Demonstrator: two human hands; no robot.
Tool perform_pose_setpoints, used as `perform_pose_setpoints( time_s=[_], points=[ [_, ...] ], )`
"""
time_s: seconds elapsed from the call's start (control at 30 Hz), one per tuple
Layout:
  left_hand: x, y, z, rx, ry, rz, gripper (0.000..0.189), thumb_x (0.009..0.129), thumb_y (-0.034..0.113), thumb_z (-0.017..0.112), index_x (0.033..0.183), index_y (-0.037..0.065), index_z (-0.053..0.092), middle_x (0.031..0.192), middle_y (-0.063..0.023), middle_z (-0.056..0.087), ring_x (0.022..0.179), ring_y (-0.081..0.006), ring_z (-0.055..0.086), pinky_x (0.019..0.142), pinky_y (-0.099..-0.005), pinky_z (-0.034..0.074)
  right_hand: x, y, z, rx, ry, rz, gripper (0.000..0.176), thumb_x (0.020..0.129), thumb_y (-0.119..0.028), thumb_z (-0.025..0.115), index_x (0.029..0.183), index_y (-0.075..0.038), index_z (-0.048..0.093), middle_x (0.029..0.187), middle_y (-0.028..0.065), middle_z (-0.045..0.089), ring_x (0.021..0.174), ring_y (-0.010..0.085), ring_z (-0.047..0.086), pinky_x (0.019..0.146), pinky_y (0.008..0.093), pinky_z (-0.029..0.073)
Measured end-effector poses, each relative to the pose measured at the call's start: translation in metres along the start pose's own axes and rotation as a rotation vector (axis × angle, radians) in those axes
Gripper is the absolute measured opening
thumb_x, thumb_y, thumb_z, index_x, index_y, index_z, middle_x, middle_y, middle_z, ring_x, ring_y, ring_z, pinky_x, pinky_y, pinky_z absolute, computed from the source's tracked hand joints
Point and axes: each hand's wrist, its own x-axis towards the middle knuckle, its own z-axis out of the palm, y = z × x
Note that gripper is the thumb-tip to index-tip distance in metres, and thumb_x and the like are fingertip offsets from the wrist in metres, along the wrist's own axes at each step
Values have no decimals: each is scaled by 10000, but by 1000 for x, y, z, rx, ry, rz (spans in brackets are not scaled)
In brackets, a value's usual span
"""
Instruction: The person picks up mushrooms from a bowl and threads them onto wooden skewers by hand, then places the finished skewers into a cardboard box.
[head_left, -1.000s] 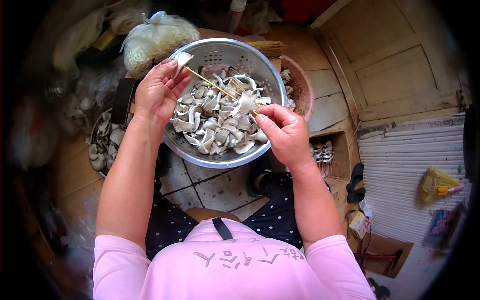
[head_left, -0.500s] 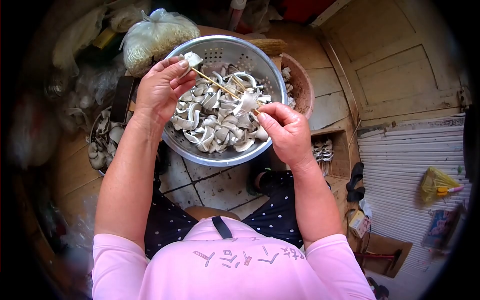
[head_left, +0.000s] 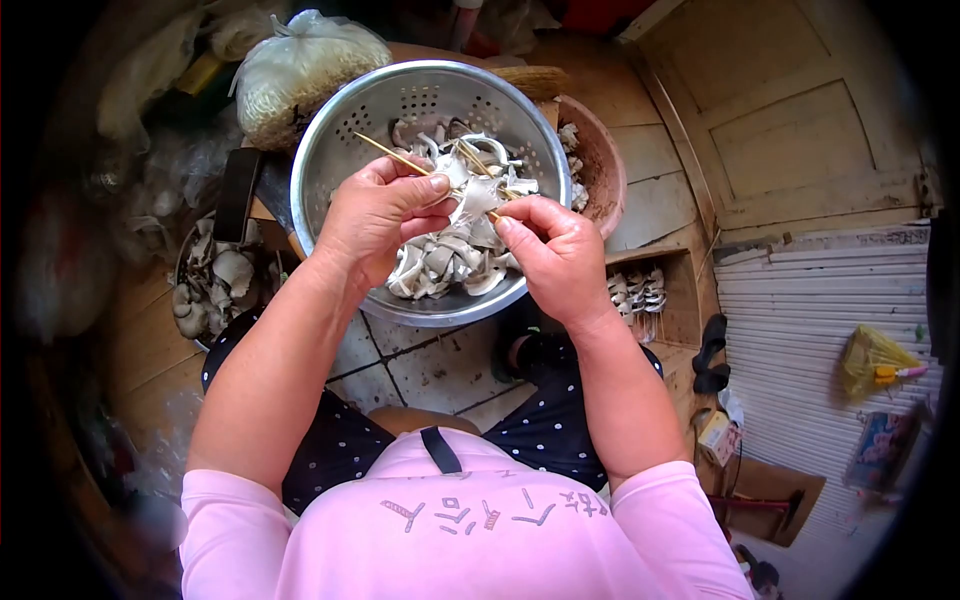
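A bamboo skewer (head_left: 385, 149) slants over the colander (head_left: 312, 115), its bare tip pointing up and left. My left hand (head_left: 385, 212) is closed on the skewer, pinching a pale oyster mushroom piece (head_left: 455, 178) along its shaft. Lower on the same skewer, my right hand (head_left: 550, 240) grips the end between thumb and forefinger. White mushroom flesh fills the gap between both hands. Another skewer (head_left: 472, 158) lies at an angle just above my right fingers. Torn grey-white oyster mushrooms (head_left: 450, 262) heap in the colander beneath, partly hidden by my hands.
A pink basin (head_left: 600, 165) with mushroom scraps stands behind the colander's right side. Threaded mushroom skewers (head_left: 640, 292) rest in a box at right. A tied plastic bag (head_left: 305, 80) sits at the back left, above a container of mushrooms (head_left: 225, 270). Slippers (head_left: 711, 355) lie at right.
My left hand has moved down and right, sliding the mushroom piece along the skewer, so the tip now sticks out bare. My right hand shifted slightly left. The colander moved a little left and up.
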Motion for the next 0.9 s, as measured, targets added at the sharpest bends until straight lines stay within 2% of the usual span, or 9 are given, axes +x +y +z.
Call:
perform_pose_setpoints(
  time_s=[0.23, 0.33, 0.47, 0.53, 0.57, 0.63, 0.7, 0.73, 0.9],
  points=[
    [2, -1, -2, -8, 18, -16, 274, 875, 120, 699, 1096, 53, 552, 963, -77, 654, 885, -202, 668, 770, -332, 558, 2, -1, 1, -21, -6, -12, 115, 880, -80, 630, 934, 5, 684, 744, -6, 624, 677, 48, 525, 611, 226, 441],
    [6, 6, -8, 54, 11, 62, 507, 871, 221, 712, 1253, -6, 469, 1071, -119, 619, 953, -234, 671, 774, -347, 576, 7, -1, -4, 11, 80, -23, 112, 898, -92, 643, 938, 4, 686, 732, -30, 615, 654, 30, 510, 589, 209, 435],
    [18, 11, -29, 357, 114, 166, 449, 848, 254, 736, 1178, 11, 553, 1005, -100, 651, 825, -164, 659, 680, -291, 546, 7, -2, -9, -7, 109, -24, 108, 895, -85, 648, 940, 6, 685, 718, -37, 599, 652, 31, 501, 585, 207, 428],
    [24, 5, -40, 845, -29, 71, 253, 802, 177, 729, 968, -3, 664, 853, -85, 681, 774, -147, 645, 681, -290, 517, 6, 1, -7, 11, 71, -3, 117, 904, -88, 654, 961, 9, 686, 778, -28, 624, 708, 34, 530, 633, 201, 444],
    [23, -2, -39, 1107, -16, 77, 194, 768, 195, 716, 854, 22, 703, 780, -104, 697, 740, -193, 669, 698, -329, 528, 5, 2, -7, 28, 30, 17, 127, 914, -91, 659, 982, 12, 687, 837, -18, 649, 764, 37, 559, 681, 195, 461],
    [20, -16, -38, 1495, -103, 30, 231, 737, 235, 722, 880, 54, 721, 842, -130, 709, 775, -264, 687, 741, -371, 539, 4, 0, -5, 18, 22, 13, 127, 913, -90, 659, 981, 14, 685, 832, -22, 645, 758, 35, 554, 674, 193, 457],
    [15, -30, -31, 1652, -193, -82, 261, 718, 260, 716, 899, 72, 731, 897, -148, 712, 832, -313, 688, 777, -402, 542, 4, -1, -3, 8, 15, 9, 127, 912, -89, 659, 979, 15, 684, 827, -25, 640, 753, 32, 549, 668, 191, 454],
    [10, -38, -30, 1761, -191, -47, 292, 721, 289, 724, 909, 66, 712, 869, -164, 701, 837, -328, 678, 773, -408, 531, 4, -1, -1, 11, 23, -13, 123, 900, -85, 648, 963, 14, 684, 777, -21, 623, 707, 36, 527, 630, 205, 442],
    [11, -46, -23, 1891, -125, -38, 273, 748, 238, 665, 966, 78, 704, 931, -169, 706, 891, -337, 682, 799, -431, 539, 0, -4, 1, -10, 20, -31, 128, 883, -81, 635, 949, 19, 681, 726, -7, 610, 659, 45, 509, 592, 222, 434]
  ],
)
